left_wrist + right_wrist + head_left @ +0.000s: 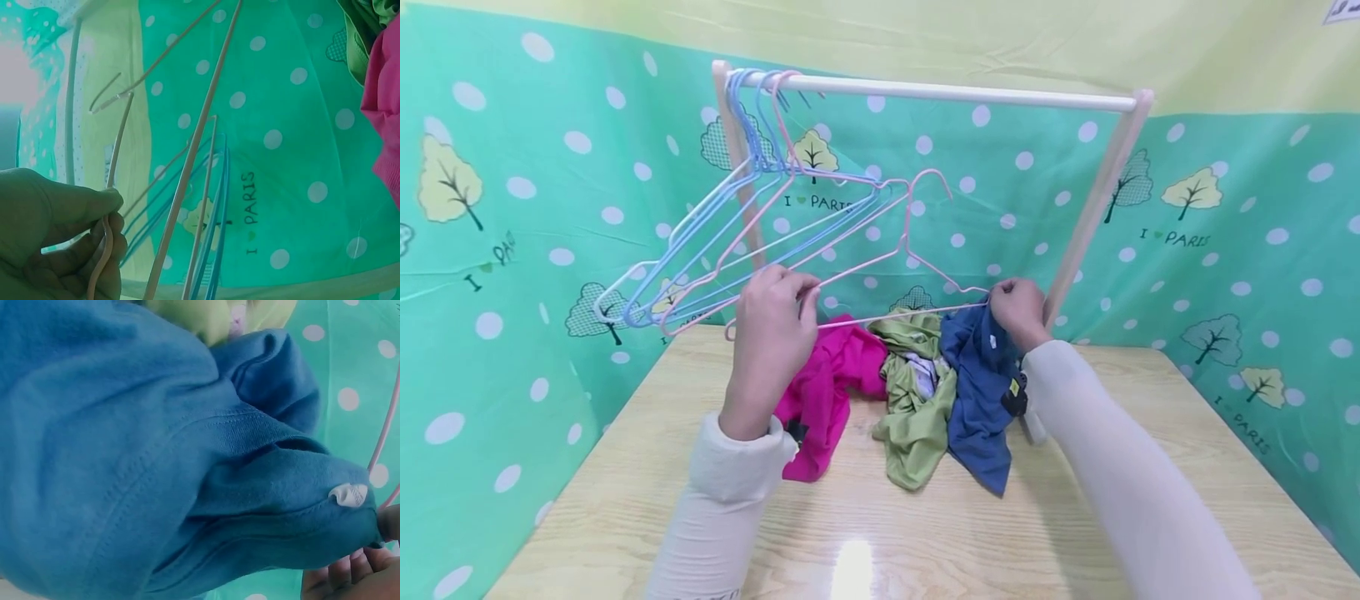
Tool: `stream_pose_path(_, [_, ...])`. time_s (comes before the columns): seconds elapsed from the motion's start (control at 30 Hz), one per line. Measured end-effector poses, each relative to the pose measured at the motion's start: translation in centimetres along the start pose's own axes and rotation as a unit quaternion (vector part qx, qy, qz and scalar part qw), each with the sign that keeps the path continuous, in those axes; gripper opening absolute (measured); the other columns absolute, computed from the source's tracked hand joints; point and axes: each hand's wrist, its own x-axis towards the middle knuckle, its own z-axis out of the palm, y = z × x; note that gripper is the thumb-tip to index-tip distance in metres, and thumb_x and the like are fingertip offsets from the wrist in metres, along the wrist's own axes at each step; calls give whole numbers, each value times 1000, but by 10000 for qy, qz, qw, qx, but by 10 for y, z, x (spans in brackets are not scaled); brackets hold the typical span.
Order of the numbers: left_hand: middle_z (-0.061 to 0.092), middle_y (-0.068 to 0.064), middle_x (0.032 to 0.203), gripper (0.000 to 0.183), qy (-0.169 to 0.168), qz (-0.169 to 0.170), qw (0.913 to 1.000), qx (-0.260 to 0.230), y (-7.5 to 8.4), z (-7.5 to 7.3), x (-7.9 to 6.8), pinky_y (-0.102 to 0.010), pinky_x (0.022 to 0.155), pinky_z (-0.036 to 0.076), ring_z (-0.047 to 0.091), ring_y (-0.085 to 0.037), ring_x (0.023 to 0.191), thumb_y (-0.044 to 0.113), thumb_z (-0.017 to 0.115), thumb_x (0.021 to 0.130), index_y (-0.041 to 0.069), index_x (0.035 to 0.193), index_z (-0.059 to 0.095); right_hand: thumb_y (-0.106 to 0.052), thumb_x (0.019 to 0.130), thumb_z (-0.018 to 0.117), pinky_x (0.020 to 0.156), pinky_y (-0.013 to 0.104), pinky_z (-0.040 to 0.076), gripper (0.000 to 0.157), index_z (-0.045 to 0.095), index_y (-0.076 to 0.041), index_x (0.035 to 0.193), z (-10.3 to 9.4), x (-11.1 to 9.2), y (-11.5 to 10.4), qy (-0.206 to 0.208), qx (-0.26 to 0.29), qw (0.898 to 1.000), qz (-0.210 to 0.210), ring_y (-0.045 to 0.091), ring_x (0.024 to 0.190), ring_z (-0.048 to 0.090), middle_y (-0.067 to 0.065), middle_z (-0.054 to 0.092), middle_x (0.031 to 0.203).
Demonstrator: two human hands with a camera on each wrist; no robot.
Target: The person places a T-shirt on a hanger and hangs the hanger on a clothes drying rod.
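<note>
In the head view, a pink wire hanger is held up off the rack, its hook pointing up. My left hand pinches its left shoulder between thumb and fingers; the left wrist view shows the thumb pressed on the wire. At the hanger's right end, my right hand grips a blue garment, which hangs down to the table in folds. A small white tag shows on the cloth near those fingers. Pink wire passes close by; whether that hand also holds it is hidden.
Blue, white and pink hangers hang bunched at the left end of the rack's white bar. A magenta garment and a green garment lie on the wooden table. Patterned cloth stands behind and around.
</note>
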Motion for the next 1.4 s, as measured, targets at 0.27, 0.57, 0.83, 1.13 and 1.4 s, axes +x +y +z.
stream_pose_path(0.27, [67, -16, 94, 11, -148, 9, 9998, -107, 7, 5, -1, -50, 88, 48, 61, -34, 93, 2, 74, 92, -4, 102, 77, -18, 104, 47, 57, 36, 40, 30, 60, -6, 79, -1, -4, -18, 307, -48, 9993, -228, 21, 60, 46, 0, 45, 65])
stream_pose_path(0.57, [68, -17, 92, 7, -48, -249, 9994, -241, 12, 14, -5, -53, 93, 45, 60, -37, 96, -1, 71, 92, -5, 95, 75, -22, 106, 49, 77, 39, 48, 30, 71, -1, 106, 5, -11, -32, 544, 489, 9973, -54, 28, 89, 59, 14, 64, 100])
stream_pose_path(0.83, [67, -18, 93, 6, -132, -513, 9979, -381, 13, 20, -7, -53, 95, 43, 60, -38, 96, -2, 68, 93, -6, 94, 72, -26, 107, 50, 79, 38, 51, 31, 72, -6, 117, 7, -17, -41, 412, 876, 9952, -114, 24, 92, 62, 11, 68, 111])
stream_pose_path(1.13, [66, -17, 95, 8, -235, -921, 9936, -613, 8, 27, -7, -52, 94, 45, 60, -36, 96, 1, 67, 95, -6, 96, 72, -16, 105, 41, 48, 34, 34, 39, 77, -5, 96, -12, -13, -50, -366, 105, 9904, -1325, 17, 44, 31, 5, 52, 62])
stream_pose_path(1.4, [68, -17, 97, 9, -263, -1205, 9908, -559, 3, 24, -4, -51, 88, 50, 63, -37, 97, 0, 66, 95, -6, 97, 72, -10, 104, 56, 93, 52, 44, 27, 72, 5, 119, -13, -6, -33, -270, -1785, 9172, -3551, 41, 99, 62, 24, 71, 112])
